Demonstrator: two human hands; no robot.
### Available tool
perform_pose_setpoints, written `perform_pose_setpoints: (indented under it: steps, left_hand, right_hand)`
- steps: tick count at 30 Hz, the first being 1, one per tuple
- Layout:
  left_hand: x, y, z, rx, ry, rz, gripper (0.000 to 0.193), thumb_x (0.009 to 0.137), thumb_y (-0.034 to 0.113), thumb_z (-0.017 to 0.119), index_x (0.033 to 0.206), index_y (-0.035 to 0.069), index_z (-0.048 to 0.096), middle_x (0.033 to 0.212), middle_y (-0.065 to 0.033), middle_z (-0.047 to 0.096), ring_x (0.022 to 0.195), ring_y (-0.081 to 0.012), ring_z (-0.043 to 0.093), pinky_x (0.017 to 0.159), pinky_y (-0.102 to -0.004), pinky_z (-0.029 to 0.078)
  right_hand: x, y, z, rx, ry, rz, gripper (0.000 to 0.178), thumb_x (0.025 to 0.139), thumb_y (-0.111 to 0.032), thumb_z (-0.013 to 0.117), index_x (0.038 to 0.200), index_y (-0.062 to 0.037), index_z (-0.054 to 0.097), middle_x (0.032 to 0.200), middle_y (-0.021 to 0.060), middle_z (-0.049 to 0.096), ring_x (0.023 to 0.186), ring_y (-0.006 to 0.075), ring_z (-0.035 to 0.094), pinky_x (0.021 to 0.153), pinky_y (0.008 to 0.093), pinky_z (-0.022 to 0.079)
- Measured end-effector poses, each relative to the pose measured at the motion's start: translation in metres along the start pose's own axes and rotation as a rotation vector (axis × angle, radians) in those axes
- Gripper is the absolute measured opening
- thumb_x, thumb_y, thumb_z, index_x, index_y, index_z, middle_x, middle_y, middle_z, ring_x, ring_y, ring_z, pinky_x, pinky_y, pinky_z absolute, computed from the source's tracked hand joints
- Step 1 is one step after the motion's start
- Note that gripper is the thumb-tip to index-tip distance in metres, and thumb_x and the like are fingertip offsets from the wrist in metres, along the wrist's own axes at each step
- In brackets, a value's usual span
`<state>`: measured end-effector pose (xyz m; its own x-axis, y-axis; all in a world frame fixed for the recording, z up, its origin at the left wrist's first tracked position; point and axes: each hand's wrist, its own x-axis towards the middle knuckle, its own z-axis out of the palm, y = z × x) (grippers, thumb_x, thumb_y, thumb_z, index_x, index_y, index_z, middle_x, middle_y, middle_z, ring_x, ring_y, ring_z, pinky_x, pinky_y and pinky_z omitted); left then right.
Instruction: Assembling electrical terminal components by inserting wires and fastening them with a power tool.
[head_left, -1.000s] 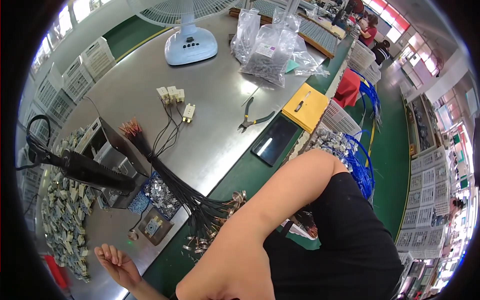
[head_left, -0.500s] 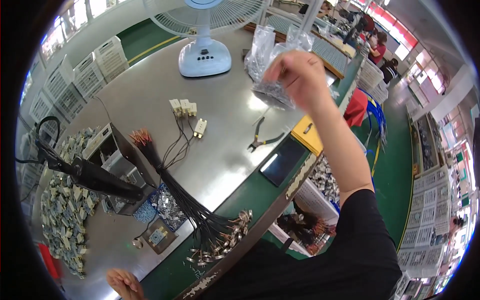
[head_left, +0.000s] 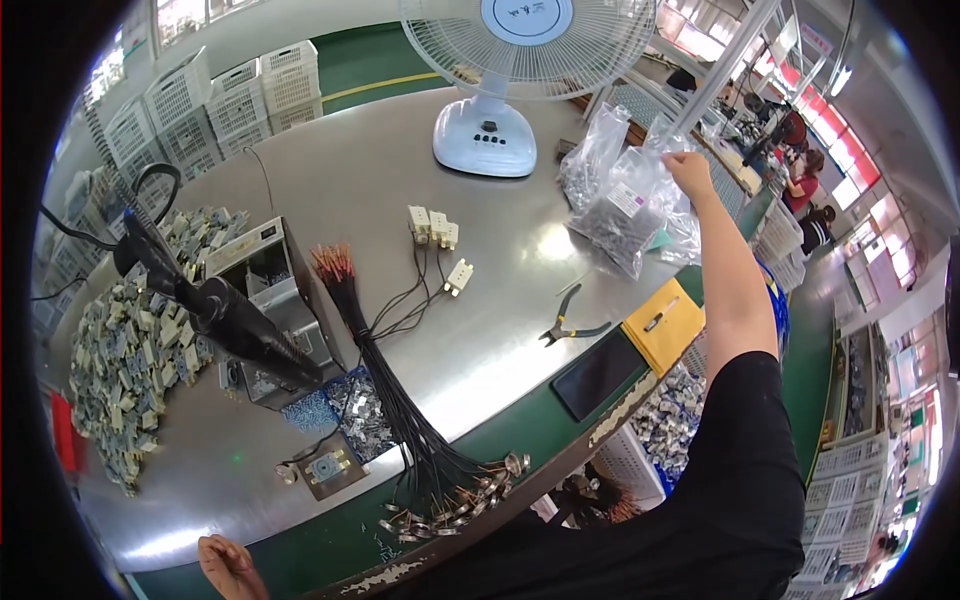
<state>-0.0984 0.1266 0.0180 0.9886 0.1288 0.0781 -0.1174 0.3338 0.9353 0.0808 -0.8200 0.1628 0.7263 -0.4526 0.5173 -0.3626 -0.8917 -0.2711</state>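
Pinching, seemingly, the soft, likely slippery bag (head_left: 618,222) sensibly by its top, the right hand (head_left: 690,176) reached; the left hand (head_left: 229,566) curled, contents unclear.

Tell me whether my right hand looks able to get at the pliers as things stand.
Probably yes: the pliers lie uncovered on the metal tabletop, though your right hand is at the plastic bags beyond them.
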Motion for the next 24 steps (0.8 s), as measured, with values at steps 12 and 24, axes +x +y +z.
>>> perform_pose_setpoints:
  steps: [12, 24]
  left_hand:
    - [-0.006, 0.006, 0.038, -0.199, -0.104, 0.027, 0.018, 0.103, 0.016, 0.057, 0.108, 0.004, 0.046, 0.093, -0.0045, 0.046, 0.073, -0.0101, 0.046, 0.066, -0.0213, 0.041]
    - [-0.028, 0.005, 0.154, -0.681, -0.147, -0.528, 0.025, 0.105, 0.02, 0.048, 0.12, 0.001, 0.055, 0.085, -0.0015, 0.047, 0.07, -0.0109, 0.045, 0.06, -0.0234, 0.039]
  right_hand:
    - [-0.034, -0.098, -0.077, 0.267, -0.572, 0.102, 0.024, 0.081, -0.018, 0.073, 0.07, 0.0026, 0.067, 0.062, 0.0067, 0.063, 0.053, 0.0132, 0.059, 0.05, 0.0272, 0.045]
    - [-0.159, -0.325, -0.263, 0.775, -0.529, -0.249, 0.018, 0.091, -0.015, 0.069, 0.079, -0.0024, 0.065, 0.068, -0.0015, 0.061, 0.059, 0.0052, 0.054, 0.053, 0.0216, 0.04]
